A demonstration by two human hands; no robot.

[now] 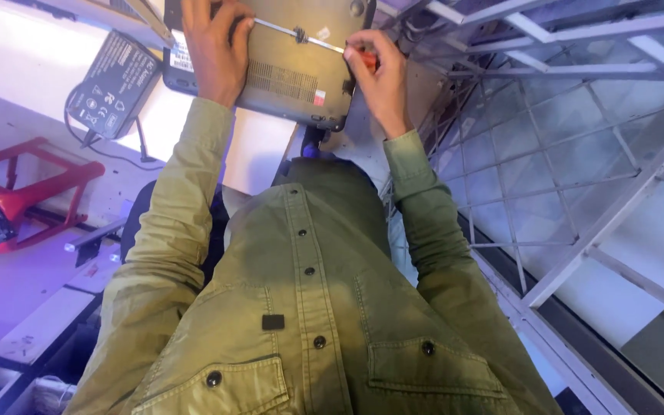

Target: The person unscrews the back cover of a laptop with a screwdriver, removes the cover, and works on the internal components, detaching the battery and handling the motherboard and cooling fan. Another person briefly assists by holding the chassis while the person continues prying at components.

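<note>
head view, looking down the person's green jacket point(301, 307). an upturned laptop point(286, 65) lies on the white counter point(259, 157), its vented underside facing up. the left hand point(215, 48) presses flat on the laptop base, fingers spread and holding nothing. the right hand point(374, 77) has its fingers pinched around a red-handled screwdriver point(324, 42), whose shaft lies across the base. a black power adapter point(113, 84) sits left of the laptop.

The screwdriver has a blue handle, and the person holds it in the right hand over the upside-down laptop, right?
Not quite. The head view shows the screwdriver has a red handle, not blue. The rest is right: the right hand holds it over the upside-down laptop, while the left hand rests on the laptop.
</note>
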